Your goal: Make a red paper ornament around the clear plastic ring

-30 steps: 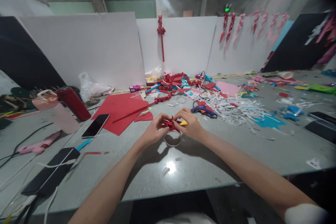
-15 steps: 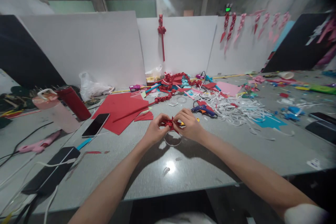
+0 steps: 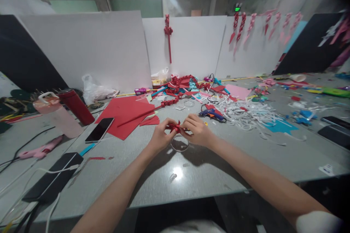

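Above the grey table (image 3: 109, 189), near the centre, my left hand (image 3: 162, 134) pinches the left side of a small red bow-like piece (image 3: 176, 127). My right hand (image 3: 198, 131) has its fingers closed on the right side of that same piece. Just under the fingertips is a thin round ring (image 3: 179, 143), which seems to touch the red piece. Something yellow shows partly behind my right hand; its shape is mostly hidden. Behind the right hand lies a dark blue glue gun (image 3: 212, 113).
Red sheets (image 3: 128, 114), a phone (image 3: 100, 130), a pink bottle (image 3: 58, 116) and a black power bank (image 3: 53, 178) are at left. White strips (image 3: 246, 113) and a blue piece (image 3: 281, 126) spread at right. A white panel (image 3: 191, 43) stands behind.
The red piece has shifted or turned slightly between my fingers, and more of its loops show. Both hands stay in nearly the same place.
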`<action>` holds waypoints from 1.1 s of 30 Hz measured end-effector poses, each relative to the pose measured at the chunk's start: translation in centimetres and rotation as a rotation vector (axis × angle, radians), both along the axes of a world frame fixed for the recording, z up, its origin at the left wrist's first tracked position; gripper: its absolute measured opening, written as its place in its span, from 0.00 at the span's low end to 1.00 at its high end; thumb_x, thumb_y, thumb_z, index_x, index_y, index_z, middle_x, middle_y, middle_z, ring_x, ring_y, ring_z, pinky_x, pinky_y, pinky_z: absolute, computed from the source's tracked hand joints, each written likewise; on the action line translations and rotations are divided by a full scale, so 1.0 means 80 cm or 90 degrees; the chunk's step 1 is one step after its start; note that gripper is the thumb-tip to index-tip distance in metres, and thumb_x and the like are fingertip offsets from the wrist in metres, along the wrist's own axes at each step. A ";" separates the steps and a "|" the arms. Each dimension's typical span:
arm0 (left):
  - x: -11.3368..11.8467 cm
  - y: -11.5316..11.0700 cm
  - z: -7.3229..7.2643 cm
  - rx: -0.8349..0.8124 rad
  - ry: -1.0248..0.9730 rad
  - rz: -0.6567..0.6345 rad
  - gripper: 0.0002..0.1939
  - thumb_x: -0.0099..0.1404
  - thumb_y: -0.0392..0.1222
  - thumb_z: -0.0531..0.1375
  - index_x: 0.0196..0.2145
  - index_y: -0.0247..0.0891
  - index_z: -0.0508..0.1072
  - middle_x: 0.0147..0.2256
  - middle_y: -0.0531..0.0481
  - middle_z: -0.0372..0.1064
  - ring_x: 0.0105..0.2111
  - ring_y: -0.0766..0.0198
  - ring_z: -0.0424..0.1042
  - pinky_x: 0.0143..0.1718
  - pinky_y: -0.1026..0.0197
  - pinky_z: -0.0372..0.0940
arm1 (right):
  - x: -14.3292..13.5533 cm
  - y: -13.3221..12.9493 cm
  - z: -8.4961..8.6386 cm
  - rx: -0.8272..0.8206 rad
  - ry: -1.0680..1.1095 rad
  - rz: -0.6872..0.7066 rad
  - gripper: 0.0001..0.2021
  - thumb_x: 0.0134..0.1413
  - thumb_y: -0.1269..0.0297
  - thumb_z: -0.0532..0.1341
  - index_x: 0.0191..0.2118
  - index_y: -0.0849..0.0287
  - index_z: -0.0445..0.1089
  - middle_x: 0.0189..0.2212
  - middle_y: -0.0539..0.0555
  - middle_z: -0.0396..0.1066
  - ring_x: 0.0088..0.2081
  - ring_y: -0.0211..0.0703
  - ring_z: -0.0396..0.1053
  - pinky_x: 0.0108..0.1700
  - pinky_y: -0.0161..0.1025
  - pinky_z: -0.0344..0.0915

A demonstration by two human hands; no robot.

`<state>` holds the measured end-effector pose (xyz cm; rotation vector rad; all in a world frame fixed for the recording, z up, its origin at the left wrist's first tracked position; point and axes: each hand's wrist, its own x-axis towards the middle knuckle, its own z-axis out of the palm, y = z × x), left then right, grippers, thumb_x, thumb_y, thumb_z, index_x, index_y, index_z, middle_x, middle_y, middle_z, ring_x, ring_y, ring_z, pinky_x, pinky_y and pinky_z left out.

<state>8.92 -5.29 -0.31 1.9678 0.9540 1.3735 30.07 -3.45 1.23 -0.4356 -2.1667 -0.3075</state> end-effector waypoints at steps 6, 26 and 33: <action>0.000 -0.001 0.000 0.058 0.014 0.020 0.06 0.69 0.36 0.64 0.43 0.40 0.76 0.40 0.49 0.79 0.39 0.61 0.79 0.46 0.57 0.74 | 0.000 -0.004 0.005 0.059 -0.033 -0.050 0.05 0.68 0.72 0.62 0.40 0.54 0.70 0.31 0.54 0.73 0.36 0.50 0.67 0.41 0.48 0.63; -0.004 -0.004 -0.002 0.140 0.003 0.092 0.05 0.68 0.39 0.67 0.35 0.40 0.74 0.44 0.44 0.82 0.41 0.57 0.82 0.44 0.54 0.76 | -0.004 -0.007 -0.003 0.117 -0.074 -0.044 0.07 0.69 0.72 0.61 0.38 0.53 0.68 0.30 0.53 0.72 0.34 0.48 0.67 0.39 0.48 0.66; -0.005 -0.006 0.002 0.168 -0.002 0.076 0.04 0.68 0.39 0.67 0.36 0.40 0.75 0.44 0.43 0.82 0.41 0.57 0.82 0.43 0.55 0.76 | -0.001 -0.012 0.006 0.085 -0.008 -0.030 0.07 0.66 0.73 0.63 0.45 0.53 0.70 0.34 0.55 0.75 0.36 0.50 0.70 0.41 0.49 0.68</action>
